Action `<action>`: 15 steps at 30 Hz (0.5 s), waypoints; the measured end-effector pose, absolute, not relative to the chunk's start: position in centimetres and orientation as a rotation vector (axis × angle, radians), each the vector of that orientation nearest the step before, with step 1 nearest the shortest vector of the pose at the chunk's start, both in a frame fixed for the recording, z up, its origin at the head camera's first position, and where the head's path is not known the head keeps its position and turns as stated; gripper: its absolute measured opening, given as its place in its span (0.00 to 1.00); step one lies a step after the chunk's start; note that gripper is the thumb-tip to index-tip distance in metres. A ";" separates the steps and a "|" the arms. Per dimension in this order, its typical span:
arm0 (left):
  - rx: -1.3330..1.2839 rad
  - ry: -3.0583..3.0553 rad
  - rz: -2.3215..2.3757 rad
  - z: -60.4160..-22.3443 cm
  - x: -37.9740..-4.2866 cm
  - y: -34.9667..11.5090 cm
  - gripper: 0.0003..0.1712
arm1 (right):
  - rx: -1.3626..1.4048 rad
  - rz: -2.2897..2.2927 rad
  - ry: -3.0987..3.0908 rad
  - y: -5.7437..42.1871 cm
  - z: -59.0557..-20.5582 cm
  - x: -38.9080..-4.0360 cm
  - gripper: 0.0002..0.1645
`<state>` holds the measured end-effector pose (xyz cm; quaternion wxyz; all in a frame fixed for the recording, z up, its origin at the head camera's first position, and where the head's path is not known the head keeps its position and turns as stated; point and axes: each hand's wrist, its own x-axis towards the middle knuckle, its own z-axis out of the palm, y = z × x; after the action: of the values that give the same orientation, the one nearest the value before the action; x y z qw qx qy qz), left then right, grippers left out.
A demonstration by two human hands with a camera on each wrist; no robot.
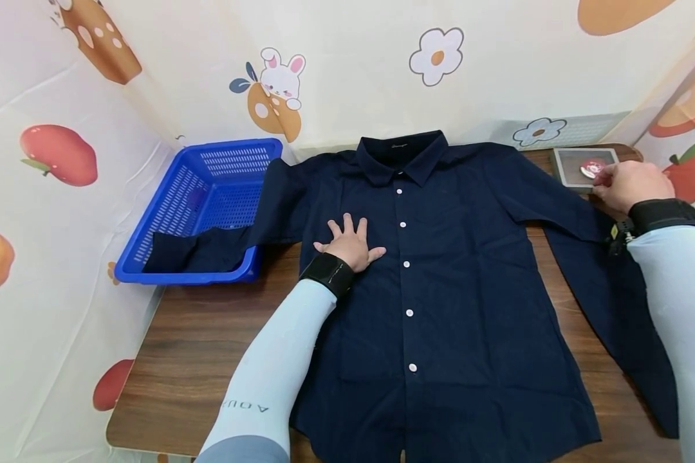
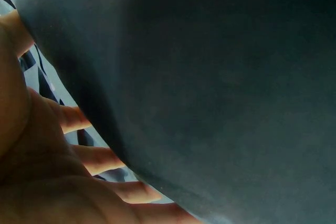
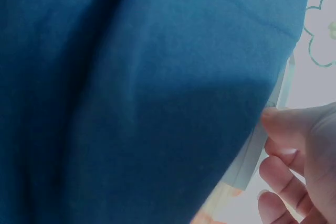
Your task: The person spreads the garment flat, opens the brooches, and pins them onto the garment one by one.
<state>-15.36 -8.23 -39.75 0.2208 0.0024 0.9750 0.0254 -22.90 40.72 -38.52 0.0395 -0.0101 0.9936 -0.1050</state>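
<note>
A dark navy button-up shirt (image 1: pixel 446 257) lies spread front up, collar at the back. My left hand (image 1: pixel 350 247) rests flat on its chest, fingers spread and straight. In the left wrist view dark cloth hides part of the left hand (image 2: pixel 47 171). At the far right my right hand (image 1: pixel 637 183) is at the edge of a small grey box (image 1: pixel 567 177), fingers bent beside a round red-and-white badge (image 1: pixel 591 168). In the right wrist view the right hand's thumb (image 3: pixel 283 121) and forefinger are close together; whether they pinch the badge is hidden.
One sleeve (image 1: pixel 278 199) reaches over a blue plastic basket (image 1: pixel 188 278) at the left, its end inside. The other sleeve (image 1: pixel 620 321) hangs along the right of the wooden table (image 1: pixel 208 347). A patterned curtain (image 1: pixel 347 77) borders the back.
</note>
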 end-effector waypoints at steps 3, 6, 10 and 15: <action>0.013 2.696 0.072 -39.7 -15.4 -8.2 0.48 | -0.057 -0.303 3.066 40.8 -38.4 -22.9 0.08; 0.018 2.692 0.072 -39.8 -15.5 -8.3 0.48 | -0.028 -0.301 3.085 40.9 -38.3 -22.8 0.09; 0.020 2.687 0.071 -39.9 -15.6 -8.4 0.48 | 0.008 -0.320 3.112 41.3 -38.3 -22.7 0.11; 0.023 2.686 0.073 -40.0 -15.6 -8.3 0.49 | -0.024 -0.307 3.115 41.5 -38.5 -22.7 0.13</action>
<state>-15.62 -8.30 -40.03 0.2255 0.0082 0.9738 0.0266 -22.73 41.48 -38.51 0.0057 -0.0077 0.9951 -0.0979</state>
